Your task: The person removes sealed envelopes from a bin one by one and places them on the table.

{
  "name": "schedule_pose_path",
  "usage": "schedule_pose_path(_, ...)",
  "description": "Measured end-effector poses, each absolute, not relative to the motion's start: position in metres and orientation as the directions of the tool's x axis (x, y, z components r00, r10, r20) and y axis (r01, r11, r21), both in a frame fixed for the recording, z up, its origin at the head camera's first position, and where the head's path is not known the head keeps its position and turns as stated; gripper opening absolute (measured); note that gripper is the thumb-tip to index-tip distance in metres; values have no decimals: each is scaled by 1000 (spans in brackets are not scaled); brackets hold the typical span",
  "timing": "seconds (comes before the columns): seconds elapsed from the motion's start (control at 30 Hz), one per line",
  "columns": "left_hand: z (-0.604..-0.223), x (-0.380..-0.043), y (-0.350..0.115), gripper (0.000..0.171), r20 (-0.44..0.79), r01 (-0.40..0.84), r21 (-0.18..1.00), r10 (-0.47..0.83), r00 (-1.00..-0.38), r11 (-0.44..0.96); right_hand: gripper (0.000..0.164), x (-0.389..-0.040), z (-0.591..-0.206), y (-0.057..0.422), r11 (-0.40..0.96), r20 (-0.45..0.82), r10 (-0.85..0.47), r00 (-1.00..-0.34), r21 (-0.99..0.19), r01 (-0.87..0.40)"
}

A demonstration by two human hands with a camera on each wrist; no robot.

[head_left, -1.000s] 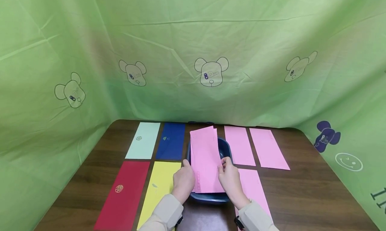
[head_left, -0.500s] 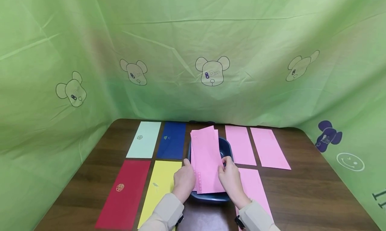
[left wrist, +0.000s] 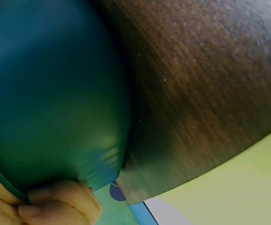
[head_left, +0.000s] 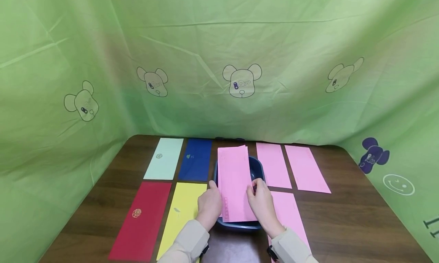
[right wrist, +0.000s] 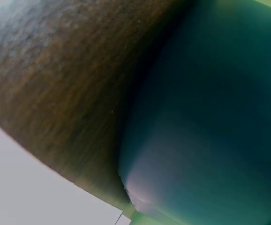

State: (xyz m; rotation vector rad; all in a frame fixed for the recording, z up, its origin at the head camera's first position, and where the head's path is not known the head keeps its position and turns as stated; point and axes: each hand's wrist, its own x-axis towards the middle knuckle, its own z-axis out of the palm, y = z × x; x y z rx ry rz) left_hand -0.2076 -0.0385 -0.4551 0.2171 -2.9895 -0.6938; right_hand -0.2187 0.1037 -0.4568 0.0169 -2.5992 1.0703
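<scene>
In the head view, a small stack of pink envelopes [head_left: 236,183] overlaps the dark blue plastic basin [head_left: 256,167] in the middle of the table. My left hand [head_left: 210,202] holds the stack's left edge, thumb pointing up along it. At the right edge, my right hand [head_left: 261,202] pinches the top envelope between thumb and fingers. The stack's edges are slightly fanned, with a sliver of a lower envelope showing. In the left wrist view, curled fingers [left wrist: 65,201] lie right at the basin's rim. The basin's wall [right wrist: 210,117] fills much of the right wrist view, where the right hand is hidden.
Left of the basin lie a pale mint envelope [head_left: 164,160], a blue one [head_left: 195,162], a red one [head_left: 142,225] and a yellow one [head_left: 183,213]. Single pink envelopes [head_left: 273,165] lie to its right on the brown table [head_left: 356,225]. Green cloth [head_left: 291,38] surrounds the table.
The top pink envelope has shifted slightly over the ones beneath, so the stack's top edges sit closer together. My right thumb has moved a little left; the left hand stays put.
</scene>
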Motion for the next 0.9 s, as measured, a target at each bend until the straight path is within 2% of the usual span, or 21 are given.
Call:
schedule_pose_path(0.33, -455, -208, -38, 18, -1, -145, 457, -163, -987, 877, 10, -218, -457, 103, 724, 295, 104, -950, -678, -131)
schedule_pose_path(0.9, -457, -207, -38, 20, 54, -106, 411, -140, -989, 905, 9, -217, -456, 107, 642, 283, 140, -949, -755, -131)
